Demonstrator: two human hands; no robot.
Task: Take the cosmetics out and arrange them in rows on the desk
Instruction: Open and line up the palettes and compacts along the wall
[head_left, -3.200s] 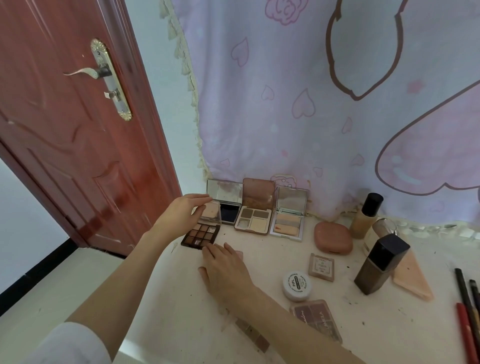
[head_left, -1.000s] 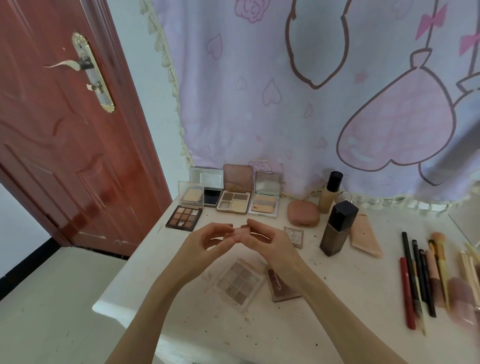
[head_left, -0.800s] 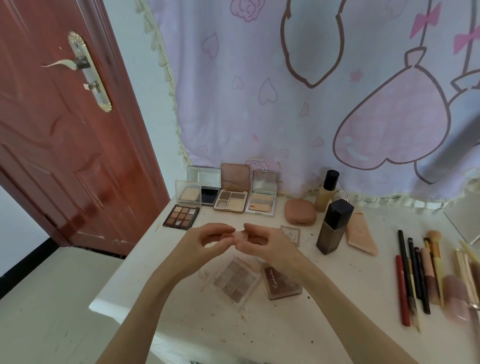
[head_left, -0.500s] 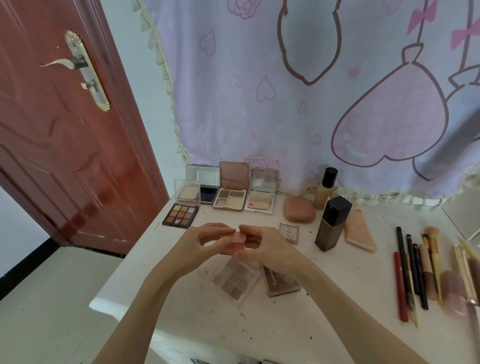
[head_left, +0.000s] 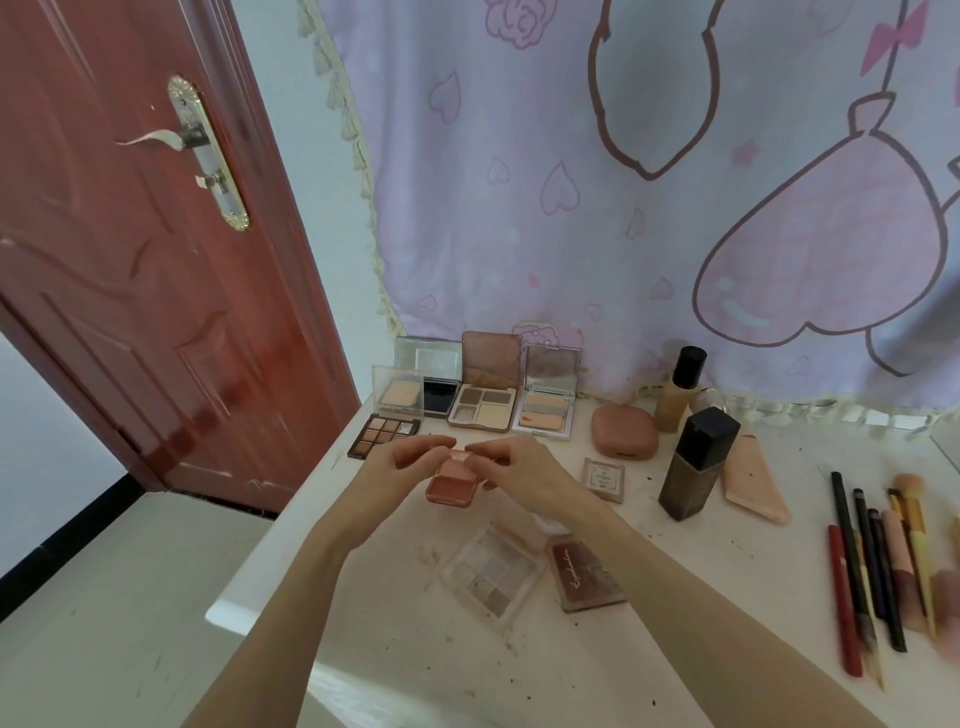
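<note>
- The fingers (head_left: 415, 451) of the left hand (head_left: 387, 475) and those of the right hand (head_left: 524, 470) curl in toward each other above the desk (head_left: 675, 597), pinching a small pink blush compact (head_left: 452, 480) between them.
- The compact sits just below the fingertips, its lid end held at the top, its pink pan facing up, clear of the desk surface.
- Far of the hands stands a row of open palettes: a nine-pan eyeshadow palette (head_left: 383, 435) at left, then a dark compact (head_left: 435, 389), a four-pan palette (head_left: 483, 408) and a mirrored palette (head_left: 545, 410).
- Right of these lie a round pink case (head_left: 623, 430), two foundation bottles (head_left: 698, 470) and brushes and pencils (head_left: 872, 561).
- Near the forearms lie a clear palette (head_left: 491, 571) and a brown palette (head_left: 584, 571).
</note>
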